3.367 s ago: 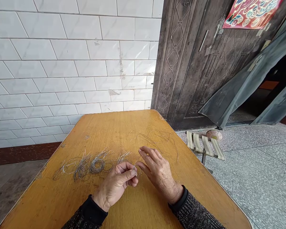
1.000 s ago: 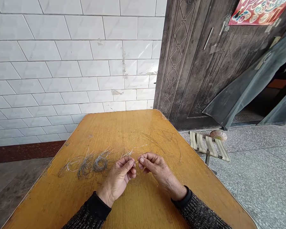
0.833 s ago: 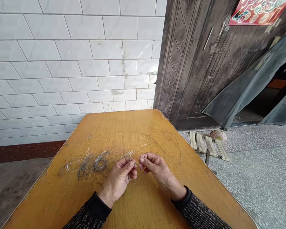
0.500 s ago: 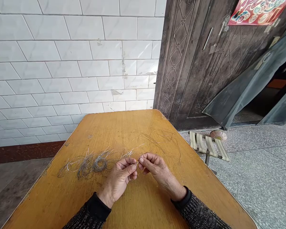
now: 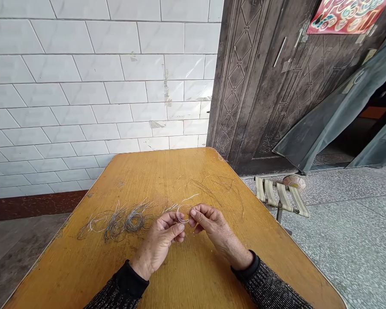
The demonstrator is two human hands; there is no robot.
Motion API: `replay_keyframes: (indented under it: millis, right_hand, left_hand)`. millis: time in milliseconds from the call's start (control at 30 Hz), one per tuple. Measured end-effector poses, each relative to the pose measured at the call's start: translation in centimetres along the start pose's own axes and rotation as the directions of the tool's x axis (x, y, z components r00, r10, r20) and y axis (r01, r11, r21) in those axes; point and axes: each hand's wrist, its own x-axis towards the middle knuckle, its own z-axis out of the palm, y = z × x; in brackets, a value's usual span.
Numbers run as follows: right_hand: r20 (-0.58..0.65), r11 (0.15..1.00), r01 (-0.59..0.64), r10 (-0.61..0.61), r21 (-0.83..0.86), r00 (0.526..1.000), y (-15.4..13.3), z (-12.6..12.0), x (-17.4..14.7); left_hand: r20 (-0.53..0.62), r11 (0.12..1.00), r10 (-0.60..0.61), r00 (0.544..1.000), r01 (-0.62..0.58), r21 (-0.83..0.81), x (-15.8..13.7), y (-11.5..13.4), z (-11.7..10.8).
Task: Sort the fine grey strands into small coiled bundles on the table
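A thin, pale wire (image 5: 178,211) is bent into a small loop between my hands, its loose end rising toward the upper right. My left hand (image 5: 162,238) pinches the loop's lower left side between thumb and fingers. On the other side, my right hand (image 5: 212,227) has thumb and forefinger closed on the wire. Coiled bundles of grey wire (image 5: 135,221) lie on the table just left of my left hand. Beyond my right hand, loose thin brownish wires (image 5: 212,184) are spread in a loose tangle.
The wooden table (image 5: 154,171) stands against a white tiled wall (image 5: 116,94). Right of it, a folding stool (image 5: 281,195) with striped straps stands on the speckled floor, a round pinkish object (image 5: 294,182) behind it. A dark carved door (image 5: 260,94) is at the back right.
The wire between my hands now shows as a wider, rounder loop, with its free end standing up. My right hand has shifted slightly right, away from my left. The bundles lie unchanged.
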Motion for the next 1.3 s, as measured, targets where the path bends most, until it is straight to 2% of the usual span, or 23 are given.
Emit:
replay_keyframes:
  millis: [267, 567, 833, 1100, 1300]
  right_hand:
    - [0.039, 0.998, -0.046, 0.045, 0.030, 0.998, -0.2, 0.1, -0.2]
    - [-0.003, 0.998, 0.041, -0.041, -0.038, 0.999, 0.2, 0.1, 0.0]
    - [0.001, 0.997, 0.061, -0.061, -0.042, 0.998, 0.1, 0.1, -0.1]
    - [0.056, 0.995, 0.031, -0.026, -0.099, 0.998, 0.8, 0.1, 0.2]
    - [0.050, 0.992, 0.027, -0.021, -0.121, 0.999, 1.1, 0.2, 0.2]
  left_hand:
    - [0.003, 0.999, 0.004, 1.000, -0.004, -0.047, 0.0, 0.2, 0.1]
    - [-0.003, 0.997, -0.006, 1.000, 0.006, -0.079, 0.1, -0.2, 0.1]
    - [0.038, 0.994, -0.020, 0.999, 0.024, -0.102, -0.1, -0.2, 0.2]
    - [-0.066, 0.989, 0.019, 0.998, -0.029, -0.148, 0.1, -0.1, 0.4]
    - [-0.041, 0.994, 0.037, 0.998, -0.041, -0.097, 0.0, -0.3, 0.3]
